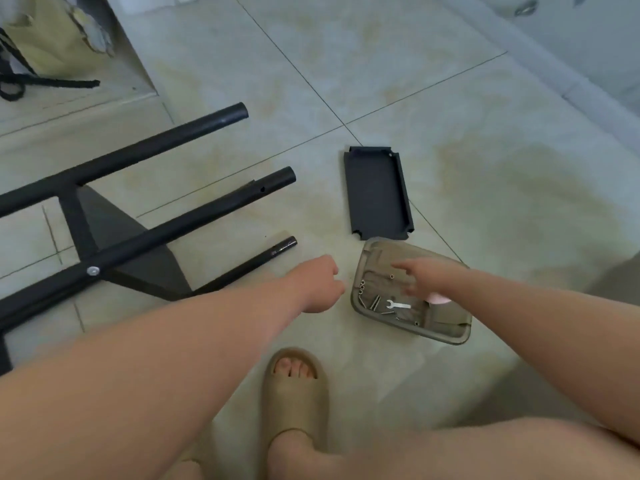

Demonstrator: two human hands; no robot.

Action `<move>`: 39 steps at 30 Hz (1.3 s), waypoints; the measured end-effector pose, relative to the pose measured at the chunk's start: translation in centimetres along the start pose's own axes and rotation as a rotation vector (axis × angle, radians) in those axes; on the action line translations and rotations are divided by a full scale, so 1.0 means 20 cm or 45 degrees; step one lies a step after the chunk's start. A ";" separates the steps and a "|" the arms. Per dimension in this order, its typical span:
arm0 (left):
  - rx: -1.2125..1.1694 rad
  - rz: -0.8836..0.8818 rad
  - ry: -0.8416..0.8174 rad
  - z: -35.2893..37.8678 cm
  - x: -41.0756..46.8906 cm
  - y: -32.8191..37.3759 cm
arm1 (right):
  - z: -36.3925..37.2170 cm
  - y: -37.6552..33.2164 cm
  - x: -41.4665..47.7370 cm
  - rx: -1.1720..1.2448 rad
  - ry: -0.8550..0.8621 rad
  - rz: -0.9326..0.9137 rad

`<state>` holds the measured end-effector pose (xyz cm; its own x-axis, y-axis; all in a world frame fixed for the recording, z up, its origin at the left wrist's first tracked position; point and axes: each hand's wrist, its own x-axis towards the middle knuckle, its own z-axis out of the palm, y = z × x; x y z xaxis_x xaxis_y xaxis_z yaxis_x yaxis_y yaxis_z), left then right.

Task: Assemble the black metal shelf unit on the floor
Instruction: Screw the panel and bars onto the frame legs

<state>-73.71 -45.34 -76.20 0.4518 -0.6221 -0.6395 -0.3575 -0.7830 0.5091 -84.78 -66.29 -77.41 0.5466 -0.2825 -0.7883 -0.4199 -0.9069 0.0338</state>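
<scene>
The partly built black shelf frame lies on its side on the floor at the left, its three round tubes pointing up and right, with one shelf panel bolted between them. A loose black shelf tray lies flat on the tiles right of the tube ends. In front of it sits a grey-green parts tray holding several screws, nuts and a small silver wrench. My right hand reaches over this tray with fingers stretched out. My left hand hovers beside the tray's left edge, fingers curled in; whether it holds anything is hidden.
My foot in a tan slide sandal stands on the floor below the hands. A black cord and a yellowish bag lie at the top left by a raised step. A wall base runs along the top right.
</scene>
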 end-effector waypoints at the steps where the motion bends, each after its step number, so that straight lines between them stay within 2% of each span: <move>1: -0.042 -0.034 -0.027 0.05 0.05 -0.01 | 0.04 0.02 0.05 0.039 -0.018 -0.012; 6: -0.344 -0.119 -0.106 0.24 0.25 -0.01 | 0.20 0.06 0.27 0.184 0.029 -0.076; 13: -0.524 -0.050 -0.099 0.31 0.37 -0.01 | 0.36 0.05 0.44 0.135 0.113 -0.147; 17: -0.591 -0.027 -0.116 0.31 0.37 -0.03 | 0.41 0.02 0.49 0.146 0.229 -0.273; 20: -0.620 -0.034 -0.133 0.31 0.37 -0.03 | 0.43 -0.02 0.53 0.151 0.344 -0.354; 24: -0.630 -0.037 -0.140 0.30 0.36 -0.02 | 0.45 -0.06 0.55 0.139 0.449 -0.342; 39: -0.620 -0.052 -0.139 0.30 0.36 -0.02 | 0.43 -0.09 0.56 0.173 0.422 -0.252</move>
<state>-75.20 -49.54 -84.32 0.3601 -0.6076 -0.7080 0.0940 -0.7314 0.6755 -84.14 -65.17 -91.61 0.8211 -0.2123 -0.5298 -0.3631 -0.9105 -0.1979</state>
